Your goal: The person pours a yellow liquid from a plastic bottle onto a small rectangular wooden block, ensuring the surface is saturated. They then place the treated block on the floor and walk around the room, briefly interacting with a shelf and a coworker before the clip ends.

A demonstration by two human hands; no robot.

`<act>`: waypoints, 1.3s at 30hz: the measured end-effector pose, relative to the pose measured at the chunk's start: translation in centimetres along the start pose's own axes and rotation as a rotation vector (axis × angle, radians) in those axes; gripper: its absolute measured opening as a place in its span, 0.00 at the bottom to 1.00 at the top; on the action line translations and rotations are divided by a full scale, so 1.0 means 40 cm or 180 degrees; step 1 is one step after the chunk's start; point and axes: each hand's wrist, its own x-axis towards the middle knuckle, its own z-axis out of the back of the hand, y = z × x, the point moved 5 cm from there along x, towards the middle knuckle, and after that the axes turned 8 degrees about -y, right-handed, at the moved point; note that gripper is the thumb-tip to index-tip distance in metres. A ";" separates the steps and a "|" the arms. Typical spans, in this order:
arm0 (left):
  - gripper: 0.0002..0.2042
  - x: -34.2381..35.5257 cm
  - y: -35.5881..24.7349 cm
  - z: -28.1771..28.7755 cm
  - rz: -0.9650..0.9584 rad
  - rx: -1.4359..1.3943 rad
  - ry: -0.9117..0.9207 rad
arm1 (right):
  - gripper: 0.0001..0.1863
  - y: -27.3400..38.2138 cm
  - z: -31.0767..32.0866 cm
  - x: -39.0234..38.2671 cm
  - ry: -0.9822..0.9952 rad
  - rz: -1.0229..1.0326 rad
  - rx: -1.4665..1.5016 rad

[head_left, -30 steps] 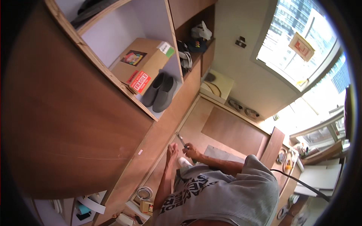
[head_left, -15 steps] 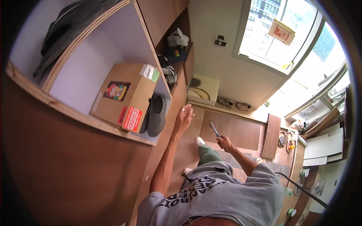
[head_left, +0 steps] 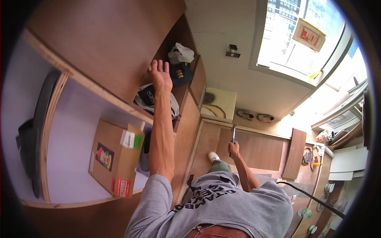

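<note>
My left hand (head_left: 160, 77) is raised beside the edge of a large brown wood panel (head_left: 119, 39), its fingers stretched upward with nothing in them. I cannot tell whether it touches the panel. Just past it, in an open cubby, are a white plastic bag (head_left: 181, 53), a dark cap (head_left: 180, 74) and a grey and black cloth item (head_left: 147, 96). My right hand (head_left: 234, 148) is wrapped round the handle of a hammer (head_left: 233, 135), held upright over the floor with its head pointing away from me.
A cardboard box (head_left: 115, 158) and dark shoes (head_left: 145, 152) sit in the cabinet at left. Wood sheets (head_left: 254, 148) and a plank (head_left: 294, 154) lie on the floor. Shoes (head_left: 265, 118) stand by the far wall, under a window (head_left: 293, 35). A black cable (head_left: 313, 198) runs at right.
My left hand has risen and moved left, up to the cabinet panel. My right hand has moved slightly, tilting the hammer more upright. The view has shifted closer to the cabinet.
</note>
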 end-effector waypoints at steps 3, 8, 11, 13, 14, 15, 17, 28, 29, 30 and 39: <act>0.29 0.005 0.006 -0.078 -0.0062 -0.0036 0.0060 | 0.11 0.088 -0.027 0.087 0.0107 0.0167 -0.0140; 0.27 -0.008 0.028 -0.134 -0.0022 -0.0274 0.0139 | 0.09 0.140 -0.075 0.199 -0.0030 0.0499 -0.0316; 0.24 0.001 0.025 -0.137 0.0069 -0.0499 0.0008 | 0.09 0.165 -0.095 0.193 -0.0012 0.0661 -0.0354; 0.23 -0.008 0.027 -0.139 -0.0020 -0.0310 0.0020 | 0.09 0.177 -0.117 0.181 0.0036 0.0643 -0.0276; 0.23 -0.013 0.021 -0.140 -0.0087 -0.0217 0.0033 | 0.09 0.175 -0.117 0.172 0.0063 0.0515 -0.0289; 0.28 -0.028 0.020 -0.146 -0.0154 -0.0012 0.0218 | 0.09 0.170 -0.115 0.156 0.0093 0.0390 -0.0301; 0.29 -0.031 0.026 -0.149 -0.0115 0.0024 0.0265 | 0.08 0.181 -0.135 0.138 0.0154 0.0266 -0.0347; 0.23 -0.046 0.025 -0.164 -0.0158 0.0409 0.0595 | 0.10 0.238 -0.276 0.158 0.0656 0.0295 0.0159; 0.22 -0.035 0.013 -0.158 -0.0140 0.0563 0.0623 | 0.10 0.256 -0.292 0.159 0.0634 0.0333 0.0136; 0.21 -0.029 0.007 -0.151 -0.0123 0.0717 0.0654 | 0.09 0.274 -0.305 0.159 0.0612 0.0371 0.0115; 0.33 -0.167 0.054 -0.180 0.0163 0.1023 0.1156 | 0.15 0.645 -0.423 -0.017 0.0113 0.1692 0.0102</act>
